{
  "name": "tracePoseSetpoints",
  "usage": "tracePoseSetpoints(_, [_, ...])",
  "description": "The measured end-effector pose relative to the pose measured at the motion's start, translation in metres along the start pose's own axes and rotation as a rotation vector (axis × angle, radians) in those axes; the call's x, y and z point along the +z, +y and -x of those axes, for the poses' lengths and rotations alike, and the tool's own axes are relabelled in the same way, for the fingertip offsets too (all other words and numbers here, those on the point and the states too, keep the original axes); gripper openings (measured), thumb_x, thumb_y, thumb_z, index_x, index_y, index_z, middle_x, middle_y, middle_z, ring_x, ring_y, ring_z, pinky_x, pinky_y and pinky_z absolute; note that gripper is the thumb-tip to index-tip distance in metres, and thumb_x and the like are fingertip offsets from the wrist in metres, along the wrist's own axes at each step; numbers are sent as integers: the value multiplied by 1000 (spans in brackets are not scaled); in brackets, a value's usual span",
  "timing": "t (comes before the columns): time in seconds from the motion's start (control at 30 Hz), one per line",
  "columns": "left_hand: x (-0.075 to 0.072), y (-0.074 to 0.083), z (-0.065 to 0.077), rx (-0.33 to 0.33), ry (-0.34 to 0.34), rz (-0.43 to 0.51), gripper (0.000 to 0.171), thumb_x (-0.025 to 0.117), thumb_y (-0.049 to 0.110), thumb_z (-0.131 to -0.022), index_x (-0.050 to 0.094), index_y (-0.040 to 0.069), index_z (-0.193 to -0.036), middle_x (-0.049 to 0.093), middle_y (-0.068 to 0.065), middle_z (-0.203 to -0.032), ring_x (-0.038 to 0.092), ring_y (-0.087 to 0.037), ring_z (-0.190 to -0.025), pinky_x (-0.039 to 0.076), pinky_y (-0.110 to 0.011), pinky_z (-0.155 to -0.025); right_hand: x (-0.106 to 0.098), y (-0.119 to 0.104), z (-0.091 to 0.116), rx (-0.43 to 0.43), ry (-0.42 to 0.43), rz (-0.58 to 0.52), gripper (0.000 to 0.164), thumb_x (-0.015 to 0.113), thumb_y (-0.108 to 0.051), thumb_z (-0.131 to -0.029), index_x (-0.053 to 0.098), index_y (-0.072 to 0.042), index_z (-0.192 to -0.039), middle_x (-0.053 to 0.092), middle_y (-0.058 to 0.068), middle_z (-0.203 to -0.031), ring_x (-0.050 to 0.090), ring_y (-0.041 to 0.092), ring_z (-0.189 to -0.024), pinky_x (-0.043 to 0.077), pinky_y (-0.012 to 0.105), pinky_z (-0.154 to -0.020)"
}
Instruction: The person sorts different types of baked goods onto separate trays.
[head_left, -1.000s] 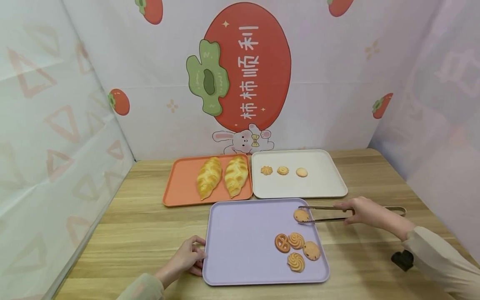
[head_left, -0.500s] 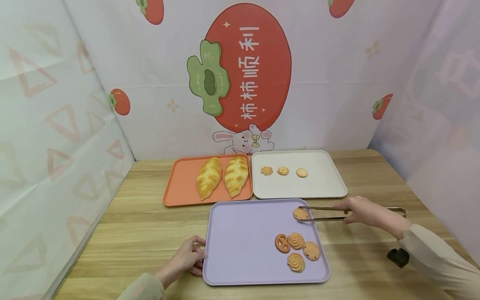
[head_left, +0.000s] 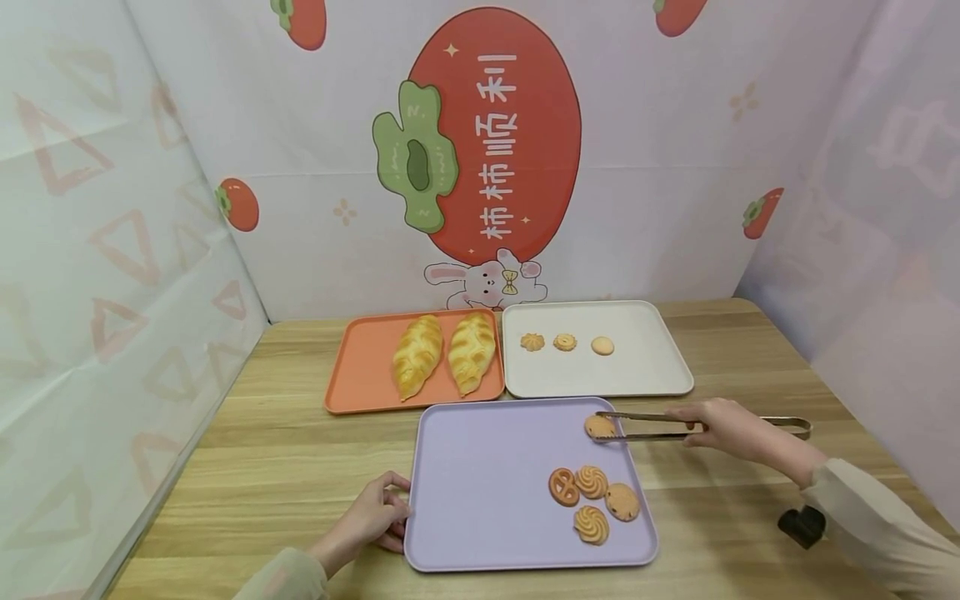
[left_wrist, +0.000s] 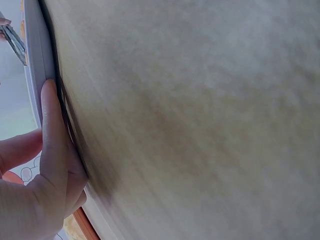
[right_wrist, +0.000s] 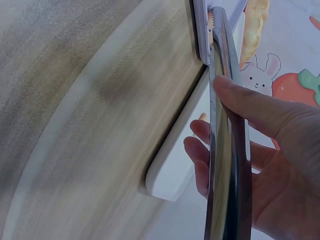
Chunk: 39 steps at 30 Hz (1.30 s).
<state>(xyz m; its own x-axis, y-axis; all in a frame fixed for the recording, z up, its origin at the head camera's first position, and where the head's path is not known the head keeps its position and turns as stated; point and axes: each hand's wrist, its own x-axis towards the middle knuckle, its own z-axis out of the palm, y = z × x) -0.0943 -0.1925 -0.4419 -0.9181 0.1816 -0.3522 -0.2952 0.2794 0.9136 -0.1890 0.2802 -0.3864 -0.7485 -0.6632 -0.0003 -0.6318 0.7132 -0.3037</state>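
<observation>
My right hand (head_left: 723, 429) grips a pair of metal tongs (right_wrist: 230, 100) between thumb and fingers. Their tips lie on either side of a round cookie with dark bits (head_left: 599, 427), at the back right corner of the lavender tray (head_left: 480, 492). Whether the tips squeeze the cookie I cannot tell. My left hand (head_left: 372, 512) touches the tray's left edge, its fingers resting along the outer side, as the left wrist view also shows. On the tray's right part lie a pretzel cookie (head_left: 563, 487), two swirl cookies (head_left: 591, 525) and another round cookie (head_left: 622, 502).
Behind stands an orange tray (head_left: 363, 367) with two braided breads (head_left: 417, 357). Beside it, a white tray (head_left: 645, 350) bears three small cookies (head_left: 565, 342). A small black object (head_left: 802, 527) lies near the right sleeve. Printed cloth walls enclose the wooden table (head_left: 300, 450).
The cookie between the tongs' tips has shifted slightly left and back with them. My left hand and the lavender tray stay where they were.
</observation>
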Motion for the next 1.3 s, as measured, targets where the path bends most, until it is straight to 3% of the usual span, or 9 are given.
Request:
tracePoseSetpoints(0.13, [0,1,0,1,-1,5,31,49,-8,-78,36,-10,-106,50,-5,-67,55,-15,-51,53,-36,-45,0,-1,0,20,16,-37,42,66,-12,-74,57,7,-110,64,11,-89,43,-2,-57,38,20,-48])
tracePoseSetpoints(0.47, [0,0,0,-13,-4,4,31,49,-7,-78,36,-9,-107,50,-5,-67,54,-15,-50,53,-36,-45,-3,-1,-3,9,74,-3,38,67,-13,-74,59,6,-106,58,-4,-75,45,-1,-59,39,20,-47])
tracePoseSetpoints(1.0, [0,0,1,-21,-3,6,31,49,-7,-78,36,-9,-107,50,-5,-68,54,-15,-50,53,-37,-45,-25,28,-11,159,92,-7,40,63,-6,-76,54,12,-110,58,-2,-72,42,3,-54,35,21,-47])
tracePoseSetpoints(1.3, [0,-1,1,-19,6,-8,31,49,-7,-78,37,-9,-107,50,-6,-68,54,-15,-51,52,-35,-44,-28,47,-17,252,95,3,42,63,-12,-77,54,11,-111,57,-1,-70,39,10,-53,32,24,-47])
